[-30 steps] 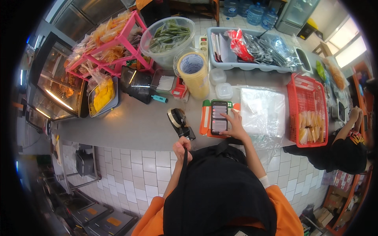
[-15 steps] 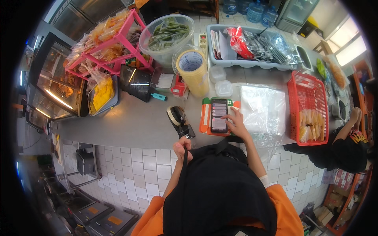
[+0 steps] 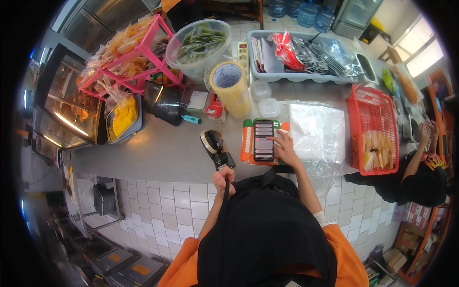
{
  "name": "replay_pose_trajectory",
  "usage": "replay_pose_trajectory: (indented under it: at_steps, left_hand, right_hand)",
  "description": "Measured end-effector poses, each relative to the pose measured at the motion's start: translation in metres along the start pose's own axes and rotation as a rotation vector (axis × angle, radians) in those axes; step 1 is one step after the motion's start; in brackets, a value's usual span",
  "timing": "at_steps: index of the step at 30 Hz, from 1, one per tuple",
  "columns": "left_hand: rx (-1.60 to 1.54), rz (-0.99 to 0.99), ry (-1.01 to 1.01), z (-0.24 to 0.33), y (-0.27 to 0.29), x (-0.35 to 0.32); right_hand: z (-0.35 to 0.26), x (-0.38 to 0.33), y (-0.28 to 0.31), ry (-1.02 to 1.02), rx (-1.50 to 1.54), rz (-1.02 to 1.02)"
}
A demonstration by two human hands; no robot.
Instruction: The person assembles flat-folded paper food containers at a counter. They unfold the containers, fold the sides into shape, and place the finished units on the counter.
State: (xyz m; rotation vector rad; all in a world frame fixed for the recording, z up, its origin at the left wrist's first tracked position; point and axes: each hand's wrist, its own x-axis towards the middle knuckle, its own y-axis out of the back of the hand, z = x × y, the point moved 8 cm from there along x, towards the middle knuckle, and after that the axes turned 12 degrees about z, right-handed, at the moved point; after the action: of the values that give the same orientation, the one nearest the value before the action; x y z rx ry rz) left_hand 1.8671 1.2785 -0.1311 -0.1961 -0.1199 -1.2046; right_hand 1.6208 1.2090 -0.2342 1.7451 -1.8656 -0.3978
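The right hand (image 3: 287, 147) lies flat with its fingers spread, touching the phone (image 3: 263, 140) on the counter (image 3: 158, 150). The left hand (image 3: 223, 181) is closed around a black strap (image 3: 224, 203), just below the tape dispenser (image 3: 215, 146).

A single wide fisheye view, worn on the person's head, looks steeply down over a black apron and orange sleeves onto the grey steel counter (image 3: 158, 153). It faces the counter's far edge, where a grey plastic tub (image 3: 306, 76) sits. Edges bend at the rim; the white tiled floor (image 3: 158, 201) lies well below.
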Motion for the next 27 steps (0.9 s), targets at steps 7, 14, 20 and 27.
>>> replay_pose_trajectory:
  at_steps: [7, 14, 20, 27]
  left_hand:
    - [0.065, -0.055, -0.024, -0.012, -0.003, -0.003]
    - [0.052, -0.019, 0.003, -0.014, 0.000, -0.006]
    - [0.045, -0.009, -0.008, -0.012, 0.001, -0.007]
    - [0.037, -0.008, -0.020, -0.014, 0.003, -0.010]
  right_hand:
    - [0.003, 0.002, 0.002, -0.006, 0.099, -0.034]
    - [0.007, 0.000, 0.000, -0.055, 0.073, -0.024]
    - [0.008, -0.001, 0.000, -0.053, 0.067, -0.025]
    - [0.005, -0.001, 0.000, 0.006, 0.056, 0.003]
